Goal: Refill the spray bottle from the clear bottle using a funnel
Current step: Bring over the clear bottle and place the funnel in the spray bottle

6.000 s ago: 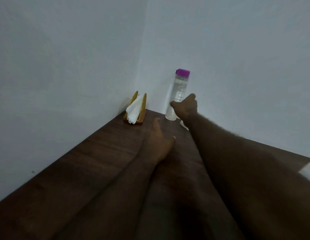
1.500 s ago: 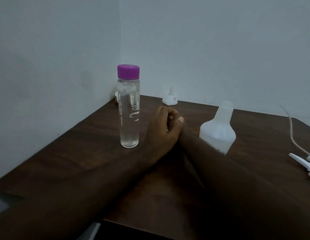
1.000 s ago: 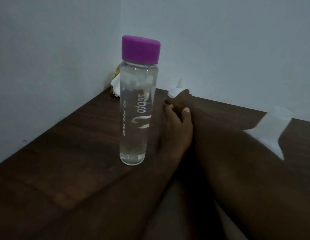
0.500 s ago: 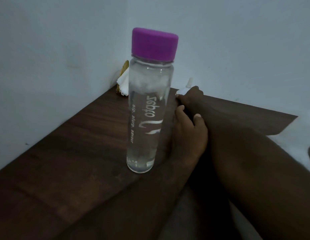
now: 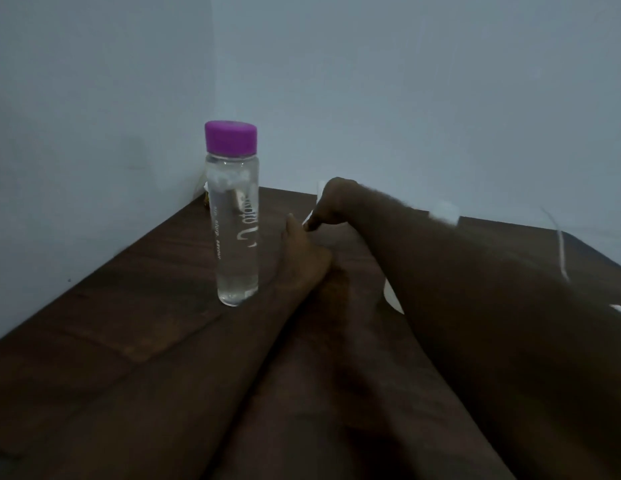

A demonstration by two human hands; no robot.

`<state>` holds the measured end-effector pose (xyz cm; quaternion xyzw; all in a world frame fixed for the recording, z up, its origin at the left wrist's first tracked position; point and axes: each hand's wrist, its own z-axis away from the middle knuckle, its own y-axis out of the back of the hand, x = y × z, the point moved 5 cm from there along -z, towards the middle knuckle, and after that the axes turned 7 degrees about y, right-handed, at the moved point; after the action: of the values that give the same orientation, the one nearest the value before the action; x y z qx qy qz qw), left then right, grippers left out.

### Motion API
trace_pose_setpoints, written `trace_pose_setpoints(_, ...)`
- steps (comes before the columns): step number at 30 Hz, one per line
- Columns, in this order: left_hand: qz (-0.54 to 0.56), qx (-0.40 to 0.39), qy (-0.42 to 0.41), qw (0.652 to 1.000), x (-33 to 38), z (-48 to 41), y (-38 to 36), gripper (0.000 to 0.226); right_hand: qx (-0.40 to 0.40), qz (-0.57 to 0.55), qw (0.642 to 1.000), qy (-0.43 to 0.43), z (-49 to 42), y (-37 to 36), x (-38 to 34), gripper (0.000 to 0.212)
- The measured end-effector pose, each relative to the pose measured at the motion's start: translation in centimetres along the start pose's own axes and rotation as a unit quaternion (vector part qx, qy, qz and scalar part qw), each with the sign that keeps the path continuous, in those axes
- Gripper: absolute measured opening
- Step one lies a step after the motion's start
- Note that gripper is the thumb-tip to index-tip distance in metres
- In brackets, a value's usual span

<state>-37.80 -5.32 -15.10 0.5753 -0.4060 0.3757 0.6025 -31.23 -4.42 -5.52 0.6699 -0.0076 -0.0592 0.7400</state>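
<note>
One clear bottle [image 5: 237, 237], one funnel [image 5: 306, 220], one spray bottle [image 5: 445, 212] and two hands are counted on the dark wooden bench [image 5: 129, 323]. The clear bottle is stood upright and closed with a purple cap [image 5: 230, 136], and it is seen to be nearly full of clear liquid. The left hand [image 5: 304, 252] is laid on the bench just right of the clear bottle, relaxed, with nothing held; whether the bottle is touched cannot be told. The right hand [image 5: 335, 204] is stretched farther back, right of the clear bottle, with its fingers curled down round the white funnel, of which only slivers are shown. The spray bottle, well right of the clear bottle, is mostly hidden behind the right forearm, and its contents cannot be told. One white cord [image 5: 560, 247] is laid farther right.
</note>
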Motion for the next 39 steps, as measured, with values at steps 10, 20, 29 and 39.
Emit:
trace_pose_setpoints(10,0.056,0.189,-0.191,0.962,3.1,4.2,3.4,0.023,0.153,-0.167,0.969,0.104,7.2,4.9,2.1,0.071)
trace_pose_setpoints(20,0.245,0.170,-0.218,0.929,8.1,8.2,0.3,0.022,0.324,-0.342,0.869,0.148,10.7,7.2,6.5,0.045)
trace_pose_setpoints(29,-0.024,0.031,-0.151,0.988,7.9,8.6,-6.2,0.078,0.334,-0.399,0.847,0.111,11.3,8.2,12.9,0.049)
trace_pose_setpoints(39,-0.110,-0.108,-0.111,0.982,6.8,7.8,-8.7,0.072,0.317,-0.394,0.855,0.117,10.6,8.2,14.2,0.043)
